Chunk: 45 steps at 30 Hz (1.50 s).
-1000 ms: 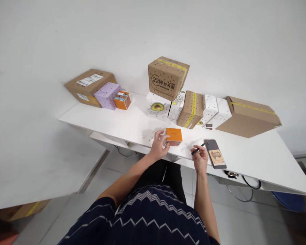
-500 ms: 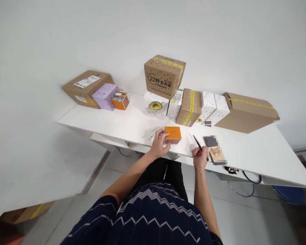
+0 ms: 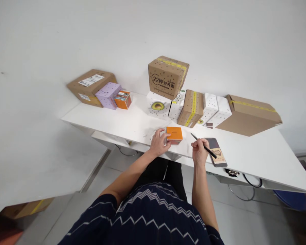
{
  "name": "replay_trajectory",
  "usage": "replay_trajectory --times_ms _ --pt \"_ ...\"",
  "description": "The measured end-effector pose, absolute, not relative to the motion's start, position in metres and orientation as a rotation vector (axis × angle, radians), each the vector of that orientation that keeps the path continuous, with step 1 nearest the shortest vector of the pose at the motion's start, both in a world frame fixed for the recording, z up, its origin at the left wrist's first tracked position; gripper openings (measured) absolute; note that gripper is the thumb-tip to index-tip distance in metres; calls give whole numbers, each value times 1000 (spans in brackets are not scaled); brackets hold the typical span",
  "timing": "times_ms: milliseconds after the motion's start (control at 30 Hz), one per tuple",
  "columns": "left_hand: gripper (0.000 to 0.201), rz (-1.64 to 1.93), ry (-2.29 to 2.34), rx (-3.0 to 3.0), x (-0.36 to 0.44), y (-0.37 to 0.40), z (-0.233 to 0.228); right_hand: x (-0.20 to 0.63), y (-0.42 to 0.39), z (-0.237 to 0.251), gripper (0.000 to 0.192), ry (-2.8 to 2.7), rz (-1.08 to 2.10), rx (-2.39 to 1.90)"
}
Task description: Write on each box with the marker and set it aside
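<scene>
left hand (image 3: 158,143) grips orange box (image 3: 174,134) | right hand (image 3: 199,149) pinches pen (image 3: 203,146)

A white table (image 3: 122,124) runs from the left of centre to the lower right of the frame, set against a white wall. At its far left end lie a brown parcel (image 3: 90,85), a lilac box (image 3: 108,95) and a small orange box (image 3: 122,99), side by side. In the middle, by the wall, stands a row of white speckled boxes (image 3: 209,107) and a taped brown carton (image 3: 191,108); a flat brown carton (image 3: 250,114) lies to the right. Near the front edge sit an orange box (image 3: 174,134) and a phone (image 3: 216,154).
</scene>
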<state>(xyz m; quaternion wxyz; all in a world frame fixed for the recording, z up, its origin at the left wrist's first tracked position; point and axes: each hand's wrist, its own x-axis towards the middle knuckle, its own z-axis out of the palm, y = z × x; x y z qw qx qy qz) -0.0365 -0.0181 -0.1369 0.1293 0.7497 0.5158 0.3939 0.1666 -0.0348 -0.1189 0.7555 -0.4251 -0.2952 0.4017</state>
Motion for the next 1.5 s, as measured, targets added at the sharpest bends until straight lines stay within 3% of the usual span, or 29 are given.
replay_trajectory --times_ms 133,267,433,733,1000,1367,1500 --pt "41 1111 1513 2182 -36 -19 -136 159 -34 -110 17 -647 912 -946" --pt "37 1133 1586 2272 -34 -23 -127 153 -36 -99 28 -709 946 -948" --pt "29 1238 1530 2402 -17 -35 -114 146 -36 -86 25 -731 847 -1034" --pt "52 1124 1313 2513 5 -34 -129 129 -23 -71 20 -929 715 -1201" --pt "48 1159 1313 2556 5 -26 -137 117 -14 -87 21 -1215 463 -1561" --pt "42 1384 1384 2742 6 -24 -143 119 -11 -87 26 -1268 458 -1527" --pt "32 1375 1368 2722 4 -21 -139 118 -10 -93 27 -1117 596 -1407"
